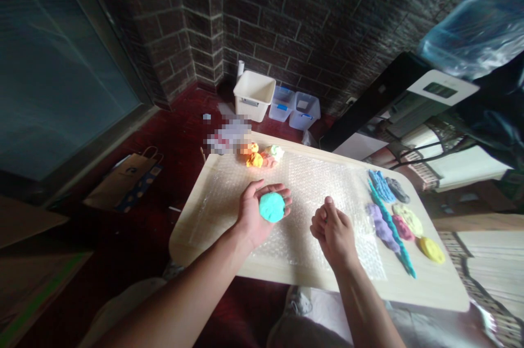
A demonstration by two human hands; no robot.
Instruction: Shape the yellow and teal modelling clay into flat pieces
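A flattened round piece of turquoise modelling clay lies on the upturned palm of my left hand. The thumb and fingers of that hand curl slightly round its edge, over the middle of the table. To the right, my right hand is closed in a fist, thumb on top, apart from the clay. No material shows at its fingers. Bubble wrap covers much of the table beneath both hands.
Orange and yellow clay lumps and a pale green lump sit at the far left edge. On the right are a teal clay roll, purple clay, blue strands and a yellow disc. Bins stand beyond the table.
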